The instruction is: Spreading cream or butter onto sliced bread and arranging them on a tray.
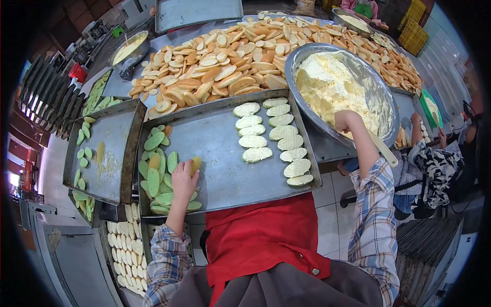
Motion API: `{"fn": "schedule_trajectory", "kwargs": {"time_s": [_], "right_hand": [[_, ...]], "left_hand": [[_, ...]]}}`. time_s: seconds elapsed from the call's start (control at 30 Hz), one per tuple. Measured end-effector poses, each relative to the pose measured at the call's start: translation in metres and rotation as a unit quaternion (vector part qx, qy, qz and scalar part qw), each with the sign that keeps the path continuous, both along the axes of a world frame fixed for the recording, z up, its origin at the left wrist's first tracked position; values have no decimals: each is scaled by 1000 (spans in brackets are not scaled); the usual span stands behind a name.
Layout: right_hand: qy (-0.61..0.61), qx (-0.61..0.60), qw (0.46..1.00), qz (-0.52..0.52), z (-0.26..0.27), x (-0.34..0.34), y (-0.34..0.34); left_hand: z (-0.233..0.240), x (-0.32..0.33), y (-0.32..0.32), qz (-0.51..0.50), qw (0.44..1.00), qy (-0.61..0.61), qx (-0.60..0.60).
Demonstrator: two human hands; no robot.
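Note:
At the left of the large metal tray (215, 126), my left hand (185, 178) pinches a yellow-brown oval bread slice (196, 165) between thumb and fingers. Around it lie loose green bread slices (154, 181), some overlapping. Toward the tray's right, two columns of green slices (251, 141) carry a pale spread. My right hand (347, 119) is curled inside a big metal bowl (392, 115) of pale yellow cream (337, 84). It grips a spatula, whose cream-coloured handle (384, 149) passes under my wrist and over the rim; the blade is hidden.
A heap of bread slices (230, 69) covers the table behind. A second tray (111, 142) adjoins at left, above trays of slices (126, 249). Another cream bowl (132, 48) stands back left. A co-worker's hand (415, 118) is at right, near a green bowl (425, 100).

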State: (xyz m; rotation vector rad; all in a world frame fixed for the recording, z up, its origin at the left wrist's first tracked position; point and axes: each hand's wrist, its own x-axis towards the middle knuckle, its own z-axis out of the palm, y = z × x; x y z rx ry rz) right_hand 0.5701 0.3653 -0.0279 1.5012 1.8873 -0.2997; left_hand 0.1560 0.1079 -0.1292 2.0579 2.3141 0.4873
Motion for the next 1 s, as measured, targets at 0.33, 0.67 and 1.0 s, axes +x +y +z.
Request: {"fn": "schedule_trajectory", "kwargs": {"time_s": [0.33, 0.67, 1.0], "right_hand": [[560, 45, 779, -279, 18, 7, -41], [800, -66, 579, -145, -14, -115, -171], [706, 257, 653, 98, -22, -117, -174]], "left_hand": [[7, 7, 1, 117, 890, -432, -84], [70, 82, 9, -1, 355, -932, -68], [75, 76, -2, -56, 301, -951, -46]]}}
